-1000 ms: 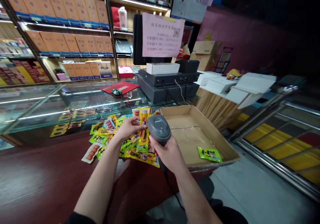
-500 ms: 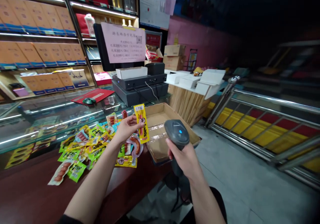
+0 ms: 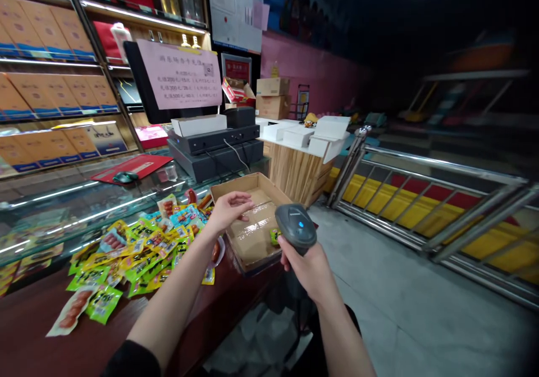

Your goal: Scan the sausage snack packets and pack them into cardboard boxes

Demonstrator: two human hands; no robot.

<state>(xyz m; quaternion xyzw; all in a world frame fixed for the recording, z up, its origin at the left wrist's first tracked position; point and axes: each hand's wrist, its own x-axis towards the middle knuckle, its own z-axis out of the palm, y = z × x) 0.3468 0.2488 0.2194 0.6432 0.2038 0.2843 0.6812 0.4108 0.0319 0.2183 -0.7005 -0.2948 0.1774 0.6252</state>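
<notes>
My right hand (image 3: 309, 270) is wrapped round the handle of a dark grey barcode scanner (image 3: 296, 226) with a lit blue spot on top. Over the near left side of a shallow cardboard box (image 3: 248, 248), my left hand (image 3: 231, 211) has its fingers apart and nothing in them. Inside the box, a small yellow-green packet (image 3: 274, 236) shows beside the scanner, which hides part of it. Left of the box lies a heap of snack packets (image 3: 147, 248), yellow, green and blue. A clear pack of sausages (image 3: 73, 309) lies at the heap's near edge.
Behind the box stand a black cash drawer (image 3: 219, 158) and a monitor with a pink paper sign (image 3: 181, 76). A glass counter (image 3: 84, 203) runs along the left. A metal railing (image 3: 421, 197) stands to the right, beyond the tiled floor (image 3: 379, 287).
My left hand has let go of the yellow packet it held upright, and its fingers have opened. A yellow-green packet now shows in the box. The view has turned right.
</notes>
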